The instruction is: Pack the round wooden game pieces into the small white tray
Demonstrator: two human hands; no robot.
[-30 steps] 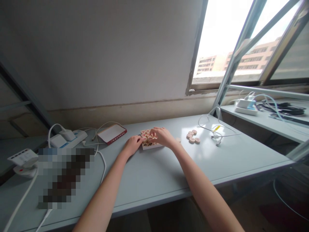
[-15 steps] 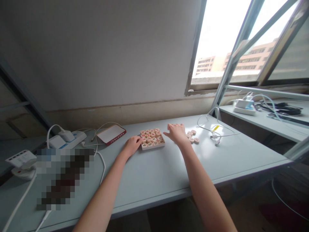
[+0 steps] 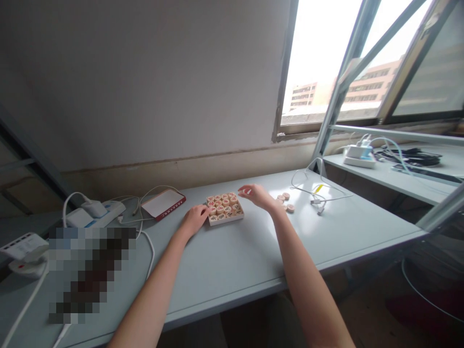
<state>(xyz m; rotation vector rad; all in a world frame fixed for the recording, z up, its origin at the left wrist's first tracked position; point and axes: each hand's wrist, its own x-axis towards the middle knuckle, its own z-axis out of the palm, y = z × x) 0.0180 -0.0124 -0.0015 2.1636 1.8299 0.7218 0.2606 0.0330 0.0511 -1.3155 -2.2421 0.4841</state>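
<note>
The left hand [image 3: 195,218] rested with curled fingers against the left edge of a shallow white square tray [image 3: 224,210] filled with round wooden game discs on the pale grey table [image 3: 232,261]. The right hand [image 3: 258,195] hovered just right of the tray, fingers loosely spread; whether it pinched anything could not be told. A few loose wooden discs [image 3: 285,202] lay just beyond it.

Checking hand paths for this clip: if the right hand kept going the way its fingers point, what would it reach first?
The right hand points left, toward the tray of round wooden pieces; it would probably meet the tray's right-hand pieces first, though its height above them is unclear.
</note>
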